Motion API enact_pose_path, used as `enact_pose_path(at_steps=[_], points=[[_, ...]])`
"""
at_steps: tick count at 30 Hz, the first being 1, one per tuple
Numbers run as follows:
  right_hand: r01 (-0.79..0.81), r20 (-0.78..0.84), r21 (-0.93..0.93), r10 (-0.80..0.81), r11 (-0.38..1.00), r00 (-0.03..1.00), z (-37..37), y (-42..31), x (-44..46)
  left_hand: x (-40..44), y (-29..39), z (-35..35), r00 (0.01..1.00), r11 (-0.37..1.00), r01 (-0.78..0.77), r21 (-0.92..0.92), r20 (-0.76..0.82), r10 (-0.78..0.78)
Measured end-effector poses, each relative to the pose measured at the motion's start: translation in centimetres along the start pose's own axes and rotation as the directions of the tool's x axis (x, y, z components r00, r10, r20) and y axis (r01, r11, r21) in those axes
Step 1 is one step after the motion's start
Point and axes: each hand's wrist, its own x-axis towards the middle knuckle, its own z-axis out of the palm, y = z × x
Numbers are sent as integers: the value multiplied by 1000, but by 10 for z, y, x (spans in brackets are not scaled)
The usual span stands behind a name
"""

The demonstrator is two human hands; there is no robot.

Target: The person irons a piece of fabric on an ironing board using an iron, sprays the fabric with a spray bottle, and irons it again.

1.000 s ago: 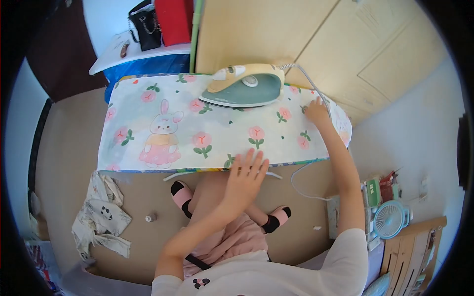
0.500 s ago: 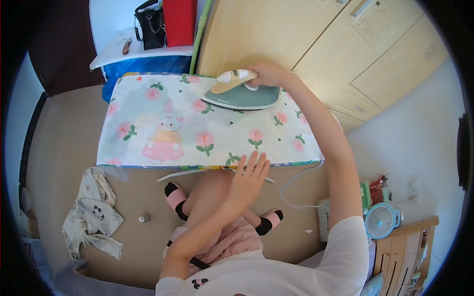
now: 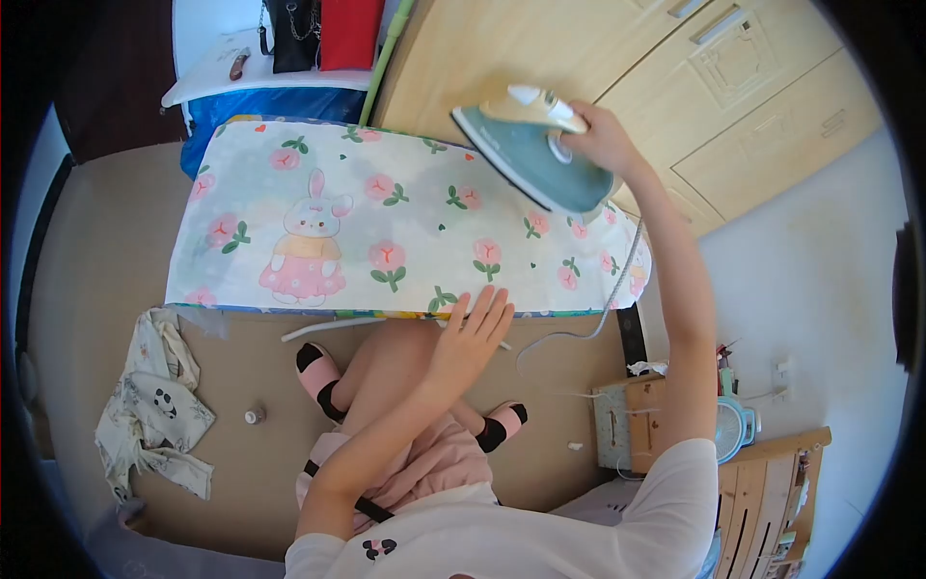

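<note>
A green and cream iron point(image 3: 540, 154) is lifted and tilted at the far right part of the ironing board, its tip up and to the left. My right hand point(image 3: 603, 138) is closed round its handle. White cloth with pink flowers and a rabbit point(image 3: 309, 241) covers the board. At the near edge, my left hand point(image 3: 473, 333) rests flat with fingers spread on the cloth. The grey cord point(image 3: 617, 280) hangs from the iron's back over the right end of the board.
Pale cabinets point(image 3: 714, 96) stand behind the board. Patterned clothing point(image 3: 159, 405) and a small bottle point(image 3: 254, 416) lie on the floor at left. A black bag point(image 3: 292, 39) and a red bag point(image 3: 347, 34) are at the back left; a blue fan point(image 3: 733, 425) is at right.
My right hand came off the cloth's right part, took hold of the iron's handle and raised the iron up and to the right. My left hand has stayed at the near edge.
</note>
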Motion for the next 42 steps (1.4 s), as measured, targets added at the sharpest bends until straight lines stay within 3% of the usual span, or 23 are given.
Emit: enact_pose_path(at_steps=[2, 4, 8, 11, 13, 19, 22, 31, 35, 37, 42], points=[[24, 5, -8, -24, 1000, 1000, 18, 0, -14, -2, -1, 0, 1000, 999, -14, 36, 29, 13], [28, 111, -158, -10, 987, 994, 37, -2, -24, -2, 0, 4, 1000, 1000, -3, -19, -2, 3], [63, 100, -120, -51, 991, 994, 68, -3, -38, -1, -1, 4, 1000, 1000, 4, -2, 10, -4], [90, 31, -236, -85, 968, 996, 77, 1, -36, 0, -1, -5, 997, 999, -6, 32, 76, 4], [36, 31, -354, -26, 935, 999, 76, -1, -31, 0, -1, -7, 995, 1000, -8, 21, 95, 6], [-80, -55, -424, 63, 902, 997, 81, 19, -10, 1, 1, -2, 999, 994, 42, -96, 16, -41], [-99, -50, -432, 85, 897, 995, 80, 30, -1, 1, 0, -6, 997, 1000, 13, -2, 76, -13], [-107, -67, -455, 85, 884, 994, 74, 51, 13, 1, 3, -2, 999, 991, 52, -120, -5, -52], [-137, -167, -493, 62, 859, 984, 49, 50, 6, 1, -3, -3, 999, 998, 22, -56, 45, -19], [-289, -256, -396, 197, 872, 946, 24, 55, -3, -2, -2, -1, 1000, 1000, 4, -25, 24, -3], [-308, -337, -200, 230, 930, 913, -17, 48, -24, -1, -2, 0, 997, 997, -5, -78, -77, -1]])
